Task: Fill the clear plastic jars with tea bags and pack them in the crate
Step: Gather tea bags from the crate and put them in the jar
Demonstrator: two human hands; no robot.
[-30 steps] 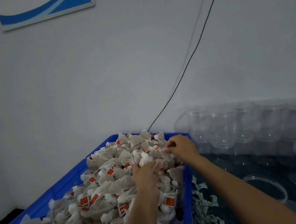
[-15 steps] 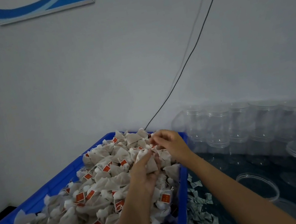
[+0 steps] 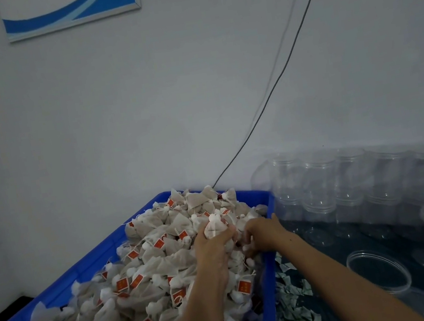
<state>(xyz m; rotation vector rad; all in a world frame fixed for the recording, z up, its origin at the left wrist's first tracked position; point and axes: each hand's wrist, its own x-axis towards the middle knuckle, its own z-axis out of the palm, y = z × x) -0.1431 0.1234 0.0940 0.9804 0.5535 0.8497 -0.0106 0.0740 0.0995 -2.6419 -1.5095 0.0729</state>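
A blue crate (image 3: 88,266) on the left is heaped with beige tea bags (image 3: 145,270) carrying red tags. My left hand (image 3: 213,249) sits on the pile near the crate's right wall and grips a small bunch of tea bags, one sticking up above its fingers. Close beside it, my right hand (image 3: 262,232) has its fingers curled down into the tea bags at the crate's right edge. Several clear plastic jars (image 3: 348,188) stand stacked against the wall on the right. One open jar (image 3: 378,270) stands nearer, below my right forearm.
Small paper scraps (image 3: 294,302) litter the dark surface between the crate and the jars. A thin black cable (image 3: 286,59) runs down the white wall behind the crate. A framed blue picture (image 3: 70,8) hangs at the upper left.
My right hand has dropped from the far tea bags down to the crate's right edge, next to my left hand. My left hand has gathered more tea bags and lifted slightly.
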